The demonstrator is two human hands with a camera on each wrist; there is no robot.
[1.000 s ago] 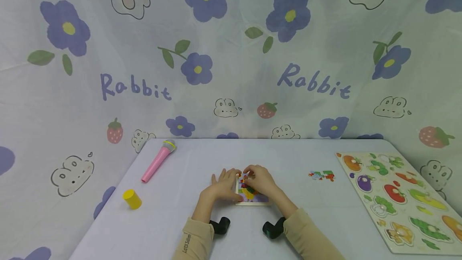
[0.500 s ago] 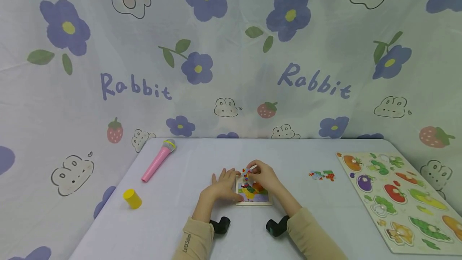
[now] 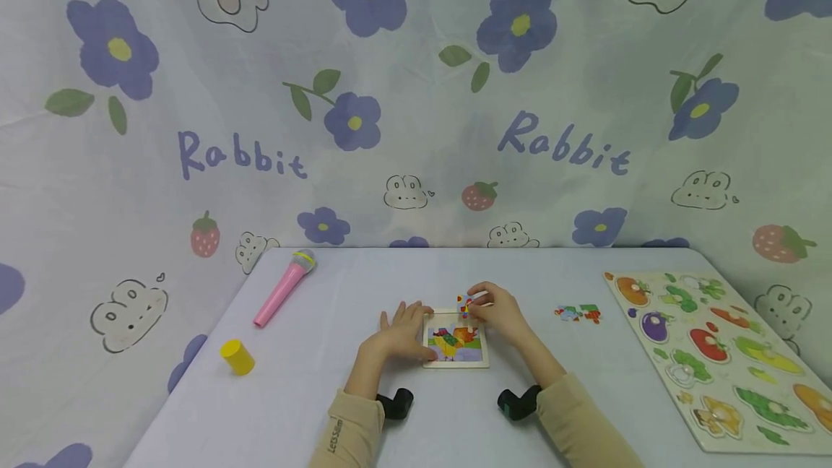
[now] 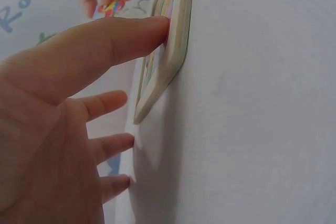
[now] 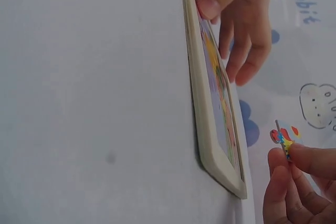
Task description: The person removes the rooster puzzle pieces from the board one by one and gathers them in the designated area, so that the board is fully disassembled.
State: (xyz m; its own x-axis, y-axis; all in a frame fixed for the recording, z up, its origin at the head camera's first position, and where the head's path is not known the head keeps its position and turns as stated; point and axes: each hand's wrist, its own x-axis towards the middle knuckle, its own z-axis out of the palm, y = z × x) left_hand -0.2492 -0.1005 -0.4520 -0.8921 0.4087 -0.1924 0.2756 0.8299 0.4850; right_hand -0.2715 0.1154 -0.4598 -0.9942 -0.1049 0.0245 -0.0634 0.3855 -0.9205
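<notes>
A small wooden-framed jigsaw puzzle (image 3: 458, 365) lies on the table, its lower part filled with a picture of a colourful bird. In its upper part bare pale wood shows. My left hand (image 3: 401, 338) rests at the puzzle's left side, fingers spread. In the left wrist view, the left thumb (image 4: 126, 38) presses on the puzzle near its corner. Between thumb and fingers, my right hand (image 3: 503, 318) pinches a jigsaw piece (image 3: 464, 305) above the puzzle's far right part. Red, yellow and blue show on this piece (image 5: 286, 139) in the right wrist view.
More jigsaw pieces (image 3: 578, 313) lie to the right. A vegetable peg board (image 3: 721, 360) covers the table's right side. At left are a pink toy microphone (image 3: 284, 291) and a yellow cylinder (image 3: 237, 357). A printed curtain (image 3: 416, 92) hangs behind the table.
My right hand has lifted the jigsaw piece from the puzzle's upper left and carried it rightward, uncovering bare wood and more of the bird picture. The left hand stays in place.
</notes>
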